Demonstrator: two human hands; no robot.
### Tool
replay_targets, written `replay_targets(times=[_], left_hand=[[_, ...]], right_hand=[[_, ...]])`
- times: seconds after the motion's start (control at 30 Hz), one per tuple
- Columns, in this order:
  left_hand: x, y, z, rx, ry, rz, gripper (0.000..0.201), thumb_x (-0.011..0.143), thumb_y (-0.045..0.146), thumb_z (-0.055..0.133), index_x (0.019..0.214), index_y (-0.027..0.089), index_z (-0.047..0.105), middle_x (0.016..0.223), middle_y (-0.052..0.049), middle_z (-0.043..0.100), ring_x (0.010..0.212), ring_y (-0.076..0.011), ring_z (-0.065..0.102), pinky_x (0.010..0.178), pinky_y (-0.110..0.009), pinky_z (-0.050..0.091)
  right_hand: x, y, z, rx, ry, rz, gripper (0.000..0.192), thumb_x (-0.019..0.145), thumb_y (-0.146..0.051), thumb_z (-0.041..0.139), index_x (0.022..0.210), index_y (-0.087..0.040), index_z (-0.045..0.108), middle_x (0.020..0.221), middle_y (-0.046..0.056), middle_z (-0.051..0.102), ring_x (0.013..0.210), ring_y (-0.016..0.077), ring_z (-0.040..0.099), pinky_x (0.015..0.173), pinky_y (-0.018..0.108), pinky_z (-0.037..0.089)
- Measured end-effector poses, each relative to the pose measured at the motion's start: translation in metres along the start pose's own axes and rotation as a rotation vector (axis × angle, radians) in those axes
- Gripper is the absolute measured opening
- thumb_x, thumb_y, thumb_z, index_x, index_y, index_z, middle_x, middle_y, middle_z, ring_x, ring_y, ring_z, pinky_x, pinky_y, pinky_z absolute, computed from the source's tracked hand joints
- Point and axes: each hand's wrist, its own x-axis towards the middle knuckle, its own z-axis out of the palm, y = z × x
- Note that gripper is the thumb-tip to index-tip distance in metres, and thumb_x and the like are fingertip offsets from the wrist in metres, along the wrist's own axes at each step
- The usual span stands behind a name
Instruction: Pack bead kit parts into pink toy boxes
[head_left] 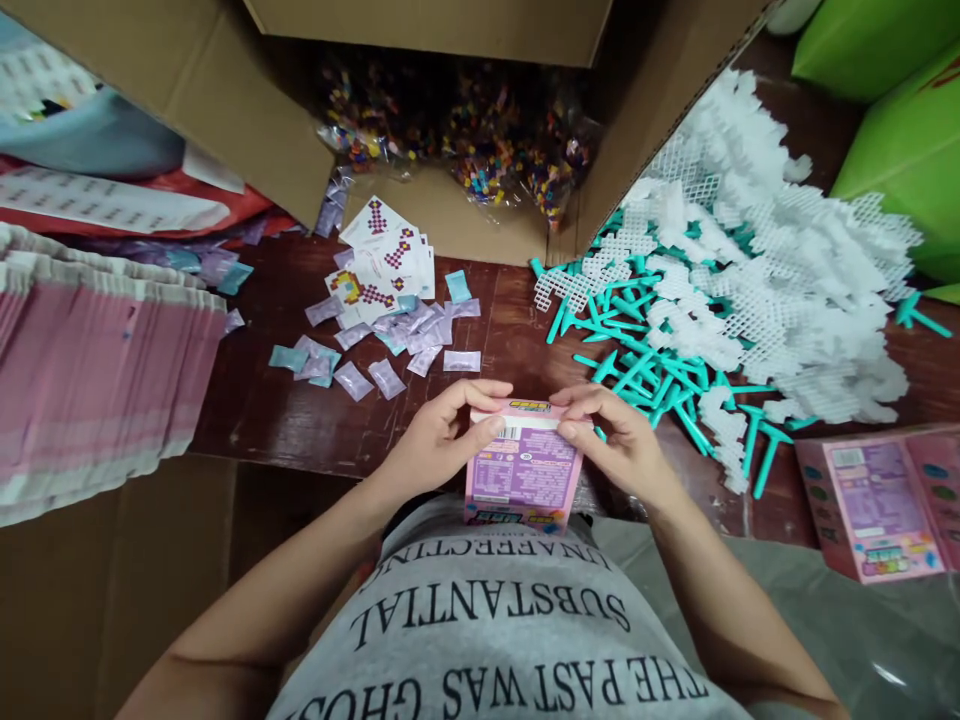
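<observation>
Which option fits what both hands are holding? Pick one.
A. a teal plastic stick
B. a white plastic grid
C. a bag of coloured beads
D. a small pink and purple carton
D: the left hand and right hand grip the top corners of the small pink and purple carton, while the teal sticks, white grids and bead bags lie untouched on the table.

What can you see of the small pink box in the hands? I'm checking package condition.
The small pink box looks like printed cardboard, pink edges with a purple panel of fine print and a barcode. It stands upright against the person's shirt at the table edge, left hand and right hand pinching its top corners.
</observation>
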Motion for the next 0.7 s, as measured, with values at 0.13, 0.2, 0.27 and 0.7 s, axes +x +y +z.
replay_targets(times=[0.13,0.2,0.27,0.7], left_hand=[[0.003,0.013,0.002,0.034,0.054,-0.06,0.012,0.1,0.028,0.072,0.107,0.021,0.065,0.12,-0.007,0.077,0.108,-0.0198,0.074,0.094,-0.036,0.058],[0.006,0.015,0.0,0.026,0.07,-0.079,0.011,0.1,0.029,0.071,0.102,0.021,0.065,0.113,-0.006,0.078,0.101,-0.0188,0.074,0.088,-0.034,0.058],[0.009,0.013,-0.003,-0.007,0.037,-0.103,0.012,0.1,0.031,0.072,0.098,0.02,0.067,0.113,-0.006,0.08,0.102,-0.019,0.075,0.088,-0.033,0.059],[0.005,-0.009,-0.028,0.324,0.037,0.027,0.028,0.103,0.05,0.062,0.095,0.027,0.076,0.139,-0.009,0.076,0.129,-0.0342,0.073,0.109,-0.056,0.061]], right_hand=[[0.008,-0.012,0.01,0.021,0.058,0.081,0.009,0.098,-0.03,0.077,0.101,-0.026,0.069,0.106,0.001,0.078,0.098,0.0157,0.074,0.084,0.031,0.059],[0.012,-0.014,0.011,0.028,0.055,0.108,0.01,0.098,-0.031,0.077,0.1,-0.025,0.07,0.102,0.001,0.078,0.092,0.0146,0.073,0.08,0.03,0.059],[0.014,-0.012,0.007,0.036,0.011,0.135,0.011,0.098,-0.033,0.078,0.096,-0.024,0.072,0.102,0.001,0.079,0.092,0.0147,0.074,0.081,0.03,0.059],[-0.01,-0.001,0.009,-0.074,0.087,-0.04,0.016,0.106,-0.039,0.066,0.106,-0.025,0.074,0.127,0.01,0.072,0.133,0.0227,0.065,0.11,0.044,0.056]])
